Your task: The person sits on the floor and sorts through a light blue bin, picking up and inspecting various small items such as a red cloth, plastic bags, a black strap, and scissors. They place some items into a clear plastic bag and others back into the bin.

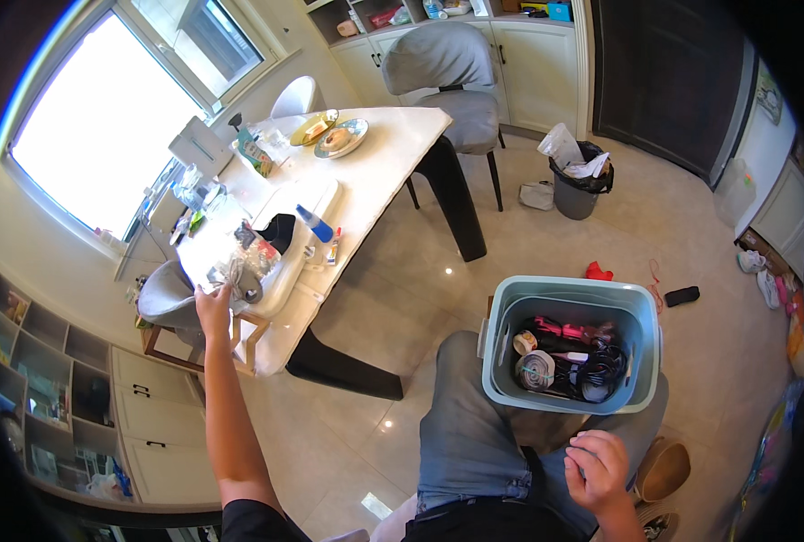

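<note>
My left hand (pixel 213 306) reaches out to the table's near left corner, at a grey item (pixel 245 281) beside clear plastic packaging (pixel 259 254); whether the fingers grip it cannot be told. My right hand (pixel 598 467) is above my right thigh, fingers loosely curled, with nothing in it. Across my knees rests a light blue plastic basket (pixel 571 404). Inside it lie a rolled grey strap or bandage (pixel 536 370), a roll of tape (pixel 525 342), coiled black cables (pixel 601 372) and pink-red items (pixel 568 330).
The white table (pixel 388 162) bears two plates with food, a green spray bottle (pixel 253 154), a blue-capped tube (pixel 314 223) and a white tray (pixel 286 288). Its black legs stand left of my knees. A trash bin (pixel 576 193), black pouch (pixel 682 296) and red item (pixel 599 272) are on the floor.
</note>
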### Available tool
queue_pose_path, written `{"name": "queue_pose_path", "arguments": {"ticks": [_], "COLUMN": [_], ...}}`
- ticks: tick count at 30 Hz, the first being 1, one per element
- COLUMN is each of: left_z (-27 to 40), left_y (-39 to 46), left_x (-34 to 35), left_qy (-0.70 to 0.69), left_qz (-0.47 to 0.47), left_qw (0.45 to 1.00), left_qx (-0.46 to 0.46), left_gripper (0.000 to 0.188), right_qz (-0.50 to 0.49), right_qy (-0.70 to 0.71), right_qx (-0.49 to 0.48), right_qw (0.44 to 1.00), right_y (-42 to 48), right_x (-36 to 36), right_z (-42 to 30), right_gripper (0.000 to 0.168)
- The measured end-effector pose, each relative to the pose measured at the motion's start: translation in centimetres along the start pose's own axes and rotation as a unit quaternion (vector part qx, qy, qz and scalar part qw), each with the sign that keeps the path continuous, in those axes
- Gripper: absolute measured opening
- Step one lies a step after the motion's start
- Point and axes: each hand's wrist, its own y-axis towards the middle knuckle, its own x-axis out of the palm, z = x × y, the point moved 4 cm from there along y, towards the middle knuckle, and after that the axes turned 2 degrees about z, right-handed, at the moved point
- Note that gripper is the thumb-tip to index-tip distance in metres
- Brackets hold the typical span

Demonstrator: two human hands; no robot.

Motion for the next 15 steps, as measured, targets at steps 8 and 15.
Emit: {"name": "queue_pose_path", "arguments": {"ticks": [8, 15], "left_z": [-4.5, 10.6], "left_y": [2.1, -10.5], "left_x": [-1.6, -1.3], "left_qy": [0.111, 0.111], "left_qz": [0.038, 0.219], "left_qw": [0.986, 0.941], "left_qx": [0.119, 0.233], "left_gripper": [0.073, 0.051], "right_qz": [0.012, 0.009], "right_qy": [-0.016, -0.021], "right_qx": [-0.008, -0.01], "right_qw": [1.0, 1.0], "right_y": [1.1, 1.6], "right_x": [-0.2, -0.8], "right_z": [0.1, 1.4], "right_gripper": [0.012, 0.015]}}
